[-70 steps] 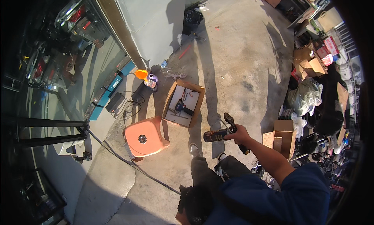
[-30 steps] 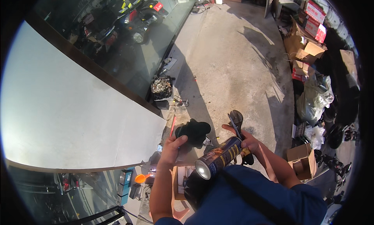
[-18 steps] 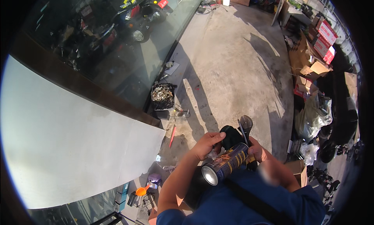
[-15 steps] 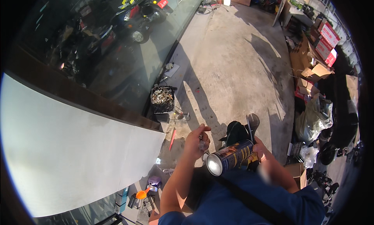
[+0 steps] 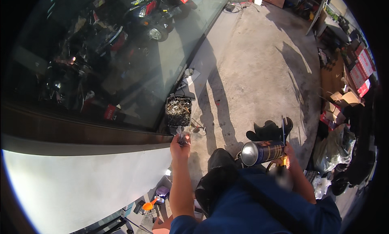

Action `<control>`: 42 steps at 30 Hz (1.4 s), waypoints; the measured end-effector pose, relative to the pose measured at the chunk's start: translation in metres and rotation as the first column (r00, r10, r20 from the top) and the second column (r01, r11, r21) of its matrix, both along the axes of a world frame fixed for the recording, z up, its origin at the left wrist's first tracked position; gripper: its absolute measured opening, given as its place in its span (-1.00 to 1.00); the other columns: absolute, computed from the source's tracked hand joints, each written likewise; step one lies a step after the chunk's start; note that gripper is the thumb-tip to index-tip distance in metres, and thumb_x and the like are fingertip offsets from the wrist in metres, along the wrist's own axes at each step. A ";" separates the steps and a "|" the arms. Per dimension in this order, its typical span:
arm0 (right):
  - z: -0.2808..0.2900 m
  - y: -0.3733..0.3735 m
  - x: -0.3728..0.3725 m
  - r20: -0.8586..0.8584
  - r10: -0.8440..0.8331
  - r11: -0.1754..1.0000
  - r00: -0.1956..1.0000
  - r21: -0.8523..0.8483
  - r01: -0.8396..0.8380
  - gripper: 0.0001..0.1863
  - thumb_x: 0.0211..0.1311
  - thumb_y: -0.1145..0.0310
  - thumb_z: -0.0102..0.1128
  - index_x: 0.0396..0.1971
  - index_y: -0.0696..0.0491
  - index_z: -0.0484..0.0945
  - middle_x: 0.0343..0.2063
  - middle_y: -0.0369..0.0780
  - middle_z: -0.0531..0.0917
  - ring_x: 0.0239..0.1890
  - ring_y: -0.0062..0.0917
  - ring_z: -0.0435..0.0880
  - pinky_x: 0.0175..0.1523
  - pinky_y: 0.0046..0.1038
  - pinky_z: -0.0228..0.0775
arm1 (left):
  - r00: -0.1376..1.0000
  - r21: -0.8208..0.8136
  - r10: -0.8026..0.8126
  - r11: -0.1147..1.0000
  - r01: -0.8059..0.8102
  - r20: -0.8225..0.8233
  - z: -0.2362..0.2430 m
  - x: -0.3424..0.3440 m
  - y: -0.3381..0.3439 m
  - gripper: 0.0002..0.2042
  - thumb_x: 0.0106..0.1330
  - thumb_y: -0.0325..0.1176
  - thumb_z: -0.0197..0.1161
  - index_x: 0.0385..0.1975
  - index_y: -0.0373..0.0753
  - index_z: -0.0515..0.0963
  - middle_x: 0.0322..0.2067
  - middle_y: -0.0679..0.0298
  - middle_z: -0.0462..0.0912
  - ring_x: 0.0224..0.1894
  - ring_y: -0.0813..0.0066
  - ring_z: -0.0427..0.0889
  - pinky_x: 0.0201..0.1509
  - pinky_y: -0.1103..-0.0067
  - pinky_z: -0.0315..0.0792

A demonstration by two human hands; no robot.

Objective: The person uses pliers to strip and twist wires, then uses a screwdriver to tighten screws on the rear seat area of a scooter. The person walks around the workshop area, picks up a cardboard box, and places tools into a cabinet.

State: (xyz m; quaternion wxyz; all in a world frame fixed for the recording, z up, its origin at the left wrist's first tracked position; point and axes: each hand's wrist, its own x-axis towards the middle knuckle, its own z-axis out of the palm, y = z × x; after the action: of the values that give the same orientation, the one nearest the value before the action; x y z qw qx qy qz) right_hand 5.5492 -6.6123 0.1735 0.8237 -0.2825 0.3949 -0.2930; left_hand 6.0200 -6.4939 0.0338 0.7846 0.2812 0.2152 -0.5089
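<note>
My left hand (image 5: 180, 149) is stretched forward and closed on a crumpled piece of clear plastic (image 5: 180, 133). Just beyond it stands a black basket (image 5: 178, 122) filled with small scraps. In front of my body, my right hand (image 5: 289, 153) grips a dark printed spray can (image 5: 268, 151), which lies sideways with its silvery bottom towards the left. The same hand holds a metal tool (image 5: 283, 126) with a narrow upright blade and a yellow handle (image 5: 284, 161); its exact kind is unclear. The fingers partly hide the can's right end.
A glass wall (image 5: 133, 68) and a white panel (image 5: 89, 181) run along the left. An orange funnel (image 5: 149, 205) and a purple bottle (image 5: 162, 192) are at lower left. Cardboard boxes (image 5: 351, 98) and plastic bags (image 5: 334, 149) line the right. Shadows cross the concrete floor (image 5: 259, 72).
My left hand has moved left and forward, away from the can to the scrap basket, carrying the plastic. The can and tool have shifted right in the picture, still in my right hand.
</note>
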 end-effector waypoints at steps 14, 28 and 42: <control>-0.048 -0.100 0.009 -0.014 -0.231 0.955 0.973 -0.195 0.224 -0.15 0.24 -0.27 0.36 0.06 0.33 0.52 -0.19 0.04 0.75 -0.40 -0.24 0.80 -0.42 -0.31 0.72 | 0.915 0.625 -0.251 0.781 -0.001 0.315 -0.210 0.184 -0.079 -0.71 0.45 -0.38 0.14 0.05 -0.43 0.45 0.04 -0.07 0.55 0.13 -0.04 0.59 0.19 -0.08 0.56; -0.021 -0.131 0.092 0.034 -0.210 0.978 0.977 0.002 0.210 -0.29 0.27 -0.13 0.35 0.04 0.28 0.54 -0.28 0.05 0.74 -0.67 -0.39 0.65 -0.66 -0.45 0.53 | 0.965 0.772 0.231 0.634 -0.050 -0.127 -0.202 0.232 -0.114 -0.89 0.37 -0.31 0.24 -0.33 -0.17 0.50 -0.34 0.30 0.57 -0.39 0.37 0.53 -0.30 0.37 0.53; 0.010 -0.187 0.157 -0.069 -0.203 0.979 0.977 -0.019 0.202 -0.22 0.08 -0.21 0.48 -0.05 0.25 0.54 -0.44 -0.16 0.66 -0.67 -0.54 0.49 -0.58 -0.51 0.30 | 0.779 0.276 -0.565 0.821 0.499 0.273 -0.039 0.156 -0.255 -0.63 0.50 -0.29 0.25 0.22 -0.29 0.45 0.12 0.12 0.57 0.16 0.12 0.62 0.21 0.22 0.58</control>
State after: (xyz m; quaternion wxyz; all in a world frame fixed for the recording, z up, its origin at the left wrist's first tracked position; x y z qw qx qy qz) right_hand 5.7058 -6.7998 0.1833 0.7734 -0.2561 0.4487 -0.3675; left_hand 6.1758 -6.7489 -0.0055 0.6029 0.4876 0.0336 -0.6306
